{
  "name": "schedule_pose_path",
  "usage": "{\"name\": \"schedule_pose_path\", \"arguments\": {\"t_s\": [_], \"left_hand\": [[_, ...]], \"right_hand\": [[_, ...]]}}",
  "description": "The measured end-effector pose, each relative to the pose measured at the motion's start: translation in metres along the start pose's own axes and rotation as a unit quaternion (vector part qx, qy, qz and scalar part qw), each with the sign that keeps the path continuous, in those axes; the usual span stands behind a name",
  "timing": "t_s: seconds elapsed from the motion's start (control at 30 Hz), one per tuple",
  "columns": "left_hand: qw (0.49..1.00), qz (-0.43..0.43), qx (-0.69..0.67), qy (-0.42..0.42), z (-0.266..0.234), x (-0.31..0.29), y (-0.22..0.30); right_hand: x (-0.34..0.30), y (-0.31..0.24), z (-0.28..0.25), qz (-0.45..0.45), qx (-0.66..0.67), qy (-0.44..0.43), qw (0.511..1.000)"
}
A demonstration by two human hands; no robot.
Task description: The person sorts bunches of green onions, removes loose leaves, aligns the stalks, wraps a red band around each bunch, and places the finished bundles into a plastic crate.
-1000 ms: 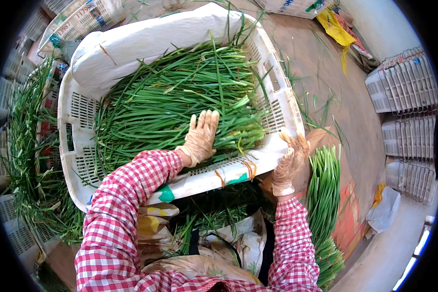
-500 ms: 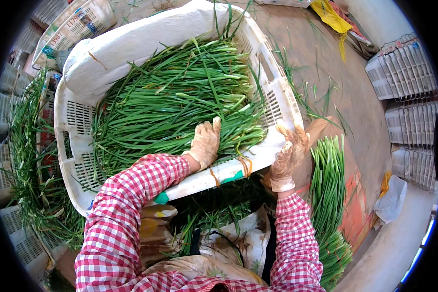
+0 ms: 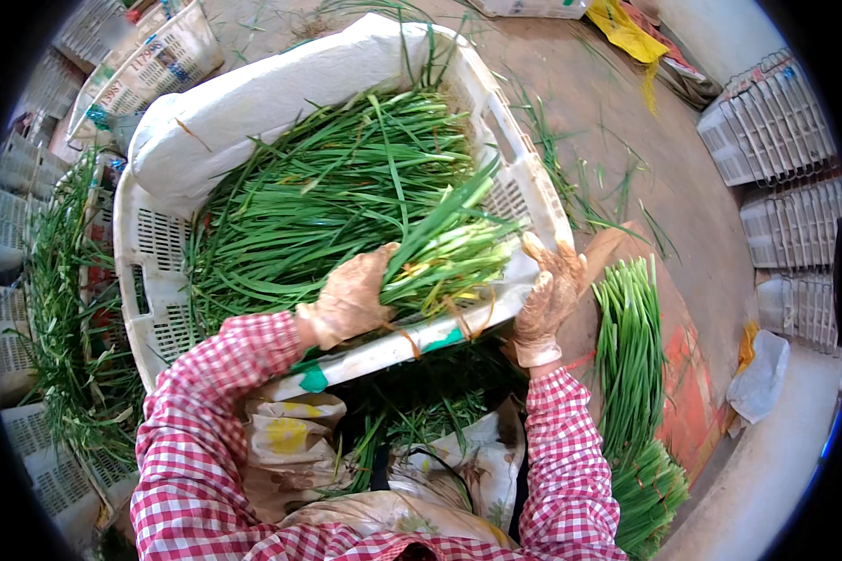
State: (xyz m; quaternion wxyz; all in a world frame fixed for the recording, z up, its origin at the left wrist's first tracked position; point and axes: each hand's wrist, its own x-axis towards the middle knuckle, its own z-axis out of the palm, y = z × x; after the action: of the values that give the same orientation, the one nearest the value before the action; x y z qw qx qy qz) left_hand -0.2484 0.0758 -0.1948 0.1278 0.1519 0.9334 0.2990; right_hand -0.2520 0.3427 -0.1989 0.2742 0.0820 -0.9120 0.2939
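A white slatted plastic crate (image 3: 533, 178) in front of me holds a thick layer of garlic chives (image 3: 318, 196), their pale cut ends toward the right. Along its far side lies a white padded liner (image 3: 262, 103). My left hand (image 3: 351, 294), in a stained glove, is closed round a bunch of chives (image 3: 444, 257) at the crate's near side; the bunch's pale ends stick out to the right. At the crate's near right corner, my gloved right hand (image 3: 550, 299) has its fingers apart and holds nothing. Orange bands (image 3: 472, 320) loop over the near rim.
Neat chive bundles (image 3: 627, 355) lie on a board to my right. Loose chives (image 3: 75, 318) heap up at the left. White crates (image 3: 772, 131) stack along the right wall, near a pale plastic bag (image 3: 758, 374). Scattered leaves and a yellow sack (image 3: 631, 33) lie on the floor.
My left hand has moved left and closed round a bunch of chives, whose ends are lifted and tilted. My right hand has stayed near the corner, shifting slightly left.
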Motion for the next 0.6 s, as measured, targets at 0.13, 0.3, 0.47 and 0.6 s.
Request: {"name": "schedule_pose_path", "arguments": {"t_s": [0.13,0.3,0.47,0.6], "left_hand": [[0.898,0.027,-0.438,0.038,-0.059,-0.031,-0.033],[0.891,-0.001,-0.411,0.194,-0.098,-0.072,-0.101],[0.834,-0.001,-0.454,0.315,-0.12,-0.114,-0.119],[0.67,0.137,-0.683,0.258,-0.218,-0.123,-0.077]], "right_hand": [[-0.012,0.017,0.011,0.024,0.129,0.045,0.99],[0.0,0.003,0.003,-0.006,0.071,0.044,0.996],[-0.003,0.003,0.007,-0.032,0.033,0.029,0.999],[-0.011,0.03,0.006,-0.042,-0.018,0.049,0.998]]}}
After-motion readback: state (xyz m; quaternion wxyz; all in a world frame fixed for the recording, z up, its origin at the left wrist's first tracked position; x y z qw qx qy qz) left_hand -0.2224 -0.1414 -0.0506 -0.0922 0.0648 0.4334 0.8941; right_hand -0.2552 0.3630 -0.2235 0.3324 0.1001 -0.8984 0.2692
